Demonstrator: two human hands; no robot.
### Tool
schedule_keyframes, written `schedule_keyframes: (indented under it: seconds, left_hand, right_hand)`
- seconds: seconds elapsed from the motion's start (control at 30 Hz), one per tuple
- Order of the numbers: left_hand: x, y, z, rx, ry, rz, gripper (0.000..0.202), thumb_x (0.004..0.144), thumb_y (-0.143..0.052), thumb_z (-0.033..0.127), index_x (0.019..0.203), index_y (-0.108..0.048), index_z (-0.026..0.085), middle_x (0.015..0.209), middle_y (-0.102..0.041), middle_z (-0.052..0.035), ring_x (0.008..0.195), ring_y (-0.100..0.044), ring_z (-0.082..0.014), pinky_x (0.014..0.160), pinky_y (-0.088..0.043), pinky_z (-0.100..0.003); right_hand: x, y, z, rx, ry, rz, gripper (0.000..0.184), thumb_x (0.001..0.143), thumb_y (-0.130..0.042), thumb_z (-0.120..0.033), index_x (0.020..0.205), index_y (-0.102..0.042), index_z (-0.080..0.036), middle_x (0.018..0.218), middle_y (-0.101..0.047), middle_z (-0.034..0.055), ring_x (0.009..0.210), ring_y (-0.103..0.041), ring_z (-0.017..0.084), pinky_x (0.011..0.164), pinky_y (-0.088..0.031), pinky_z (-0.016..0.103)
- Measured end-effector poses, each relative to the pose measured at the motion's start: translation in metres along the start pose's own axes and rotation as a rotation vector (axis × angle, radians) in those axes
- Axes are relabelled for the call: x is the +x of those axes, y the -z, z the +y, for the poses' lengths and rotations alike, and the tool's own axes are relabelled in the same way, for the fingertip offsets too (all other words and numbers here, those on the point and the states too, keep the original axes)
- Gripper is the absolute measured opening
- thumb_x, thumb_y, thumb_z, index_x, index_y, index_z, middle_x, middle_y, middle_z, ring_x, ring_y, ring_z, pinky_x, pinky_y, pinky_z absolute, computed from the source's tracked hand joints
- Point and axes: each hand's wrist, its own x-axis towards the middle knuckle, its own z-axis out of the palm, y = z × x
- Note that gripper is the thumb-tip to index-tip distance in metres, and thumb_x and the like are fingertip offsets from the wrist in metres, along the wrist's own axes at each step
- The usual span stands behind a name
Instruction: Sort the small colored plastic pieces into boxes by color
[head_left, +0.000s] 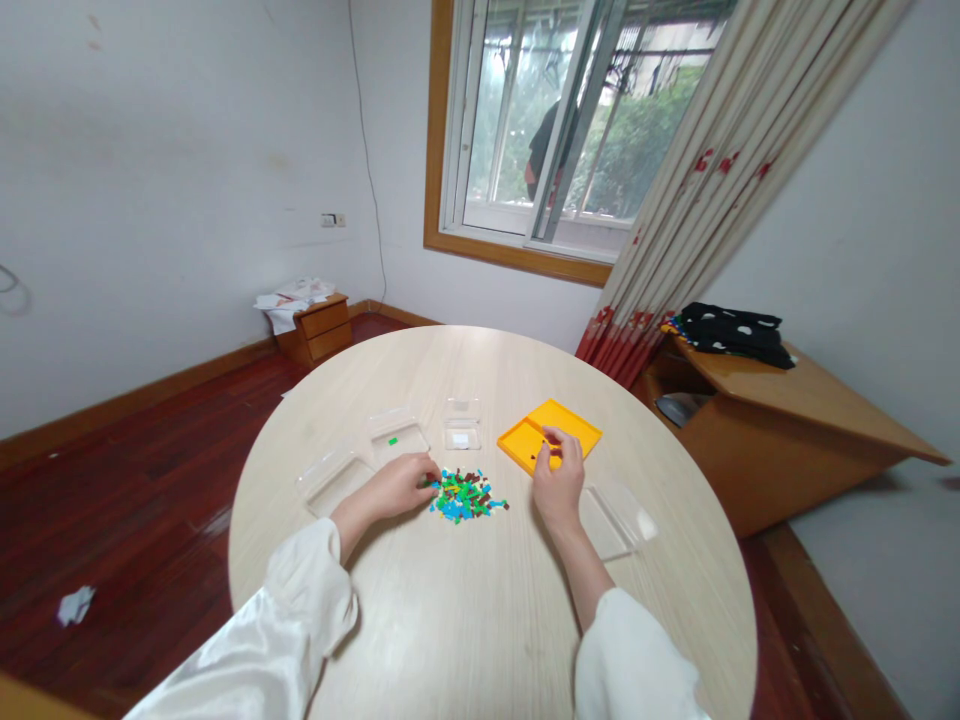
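Observation:
A loose pile of small toy bricks point(466, 496) in green, blue, brown and yellow lies on the round table. At its left edge is my left hand point(409, 482), fingers bent and drawn together; whatever is between the fingertips is too small to make out. My right hand point(559, 485) hovers over an open yellow plastic box point(577, 428), thumb and fingers curved and a little apart. A few small brown bricks point(555, 451) show in the box below those fingers, partly hidden by them.
Clear plastic boxes stand around the pile: one point(337, 484) at far left, one point(400, 437) with a green brick, a small one point(462, 432) behind and one point(606, 522) by my right wrist. The pale round table point(450, 620) has a curved edge. A tilted wooden cabinet point(795, 430) stands at right.

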Motion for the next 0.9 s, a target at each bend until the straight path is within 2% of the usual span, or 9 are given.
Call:
schedule_keyframes:
  seconds: [0.1,0.27,0.33,0.5,0.9]
  left_hand:
    - [0.000,0.000,-0.001,-0.005,-0.012,0.019,0.018,0.074,-0.052,0.018,0.083,-0.067,0.016,0.082,-0.065,-0.0056,0.073,-0.058,-0.0157,0.069,-0.043,-0.025]
    - [0.000,0.006,-0.003,0.007,0.027,0.184,0.021,0.078,-0.047,0.018,0.087,-0.066,0.015,0.085,-0.067,-0.0070,0.079,-0.059,-0.0173,0.075,-0.043,-0.028]
    - [-0.002,0.008,-0.004,0.016,0.029,0.161,0.020,0.077,-0.050,0.019,0.088,-0.067,0.015,0.086,-0.067,-0.0072,0.079,-0.059,-0.0176,0.075,-0.044,-0.028]
    - [-0.005,0.007,-0.006,0.051,0.011,-0.026,0.023,0.071,-0.055,0.018,0.089,-0.068,0.019,0.088,-0.068,-0.0051,0.080,-0.060,-0.0170,0.074,-0.044,-0.026]
    - [-0.003,-0.003,-0.014,0.021,0.031,0.029,0.024,0.069,-0.048,0.012,0.081,-0.068,0.018,0.079,-0.067,-0.0051,0.071,-0.059,-0.0161,0.066,-0.044,-0.025]
  right_hand:
    - [0.000,0.000,0.001,0.006,0.006,-0.003,0.022,0.080,-0.041,-0.016,0.096,-0.056,-0.017,0.093,-0.058,0.0082,0.089,-0.053,0.020,0.077,-0.044,0.037]
    - [0.000,0.000,0.001,0.012,0.011,-0.010,0.021,0.080,-0.040,-0.016,0.094,-0.056,-0.017,0.091,-0.058,0.0081,0.089,-0.054,0.020,0.078,-0.044,0.037]
    - [0.000,0.000,0.002,0.009,0.007,-0.018,0.022,0.080,-0.040,-0.016,0.094,-0.056,-0.017,0.091,-0.058,0.0082,0.088,-0.054,0.020,0.078,-0.044,0.037]
    - [-0.001,0.000,0.001,0.019,-0.008,-0.019,0.021,0.079,-0.041,-0.016,0.094,-0.056,-0.017,0.090,-0.058,0.0074,0.086,-0.054,0.019,0.076,-0.044,0.036]
    - [-0.001,-0.001,0.001,0.036,-0.023,-0.028,0.021,0.080,-0.042,-0.017,0.094,-0.057,-0.018,0.088,-0.058,0.0063,0.083,-0.054,0.018,0.075,-0.044,0.035]
